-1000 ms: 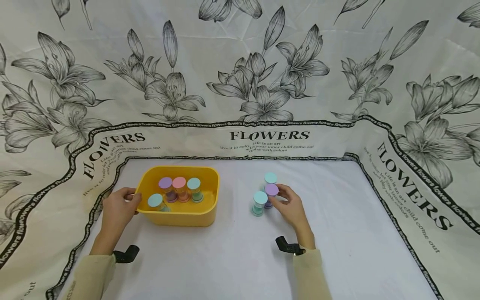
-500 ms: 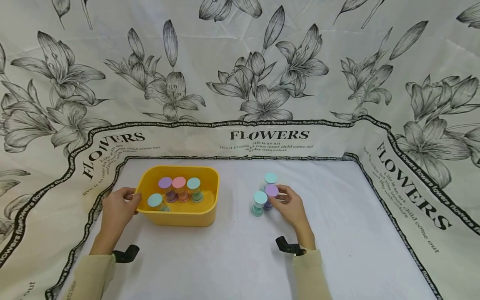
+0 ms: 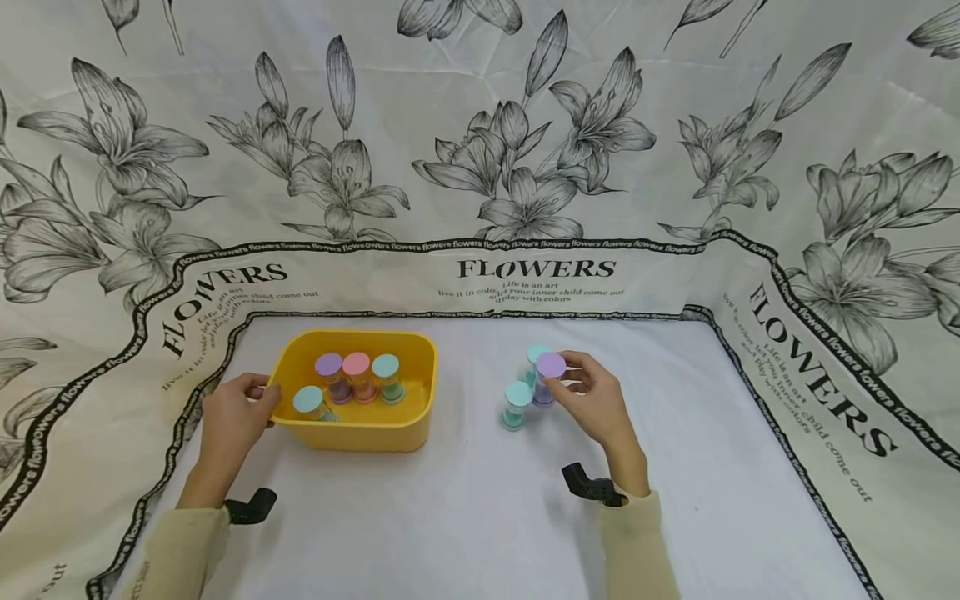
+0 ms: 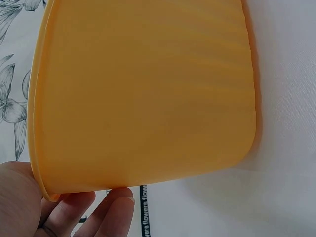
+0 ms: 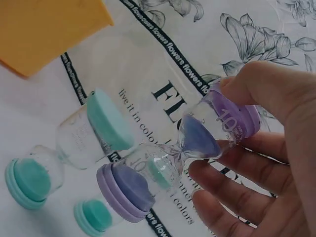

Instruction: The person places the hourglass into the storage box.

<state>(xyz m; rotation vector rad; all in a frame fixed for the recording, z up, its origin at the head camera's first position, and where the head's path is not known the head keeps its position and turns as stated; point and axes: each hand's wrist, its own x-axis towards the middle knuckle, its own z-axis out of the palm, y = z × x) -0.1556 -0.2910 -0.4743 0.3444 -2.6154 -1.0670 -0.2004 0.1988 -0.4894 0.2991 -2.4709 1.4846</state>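
Observation:
My right hand (image 3: 597,398) pinches a purple-capped hourglass (image 3: 551,367) by its upper end. In the right wrist view, purple sand shows in both bulbs of this hourglass (image 5: 136,190), marked 10. Beside it stand two teal hourglasses, a nearer one (image 3: 516,404) and a farther one (image 3: 537,353) partly hidden behind the purple one. On the left, my left hand (image 3: 236,421) grips the rim of a yellow bin (image 3: 367,437), thumb at the rim and fingers against the outer wall. Inside the bin are a purple hourglass (image 3: 329,367), a pink hourglass (image 3: 357,365) and two light-blue-capped hourglasses (image 3: 386,367).
A white cloth (image 3: 465,508) covers the table. Floral fabric (image 3: 525,167) with black printed bands rises behind it and along both sides. Black wrist cameras (image 3: 592,485) sit on both wrists.
My right hand has lifted the purple hourglass slightly up and to the right, away from the nearer teal one. The left hand and the bin stay where they were.

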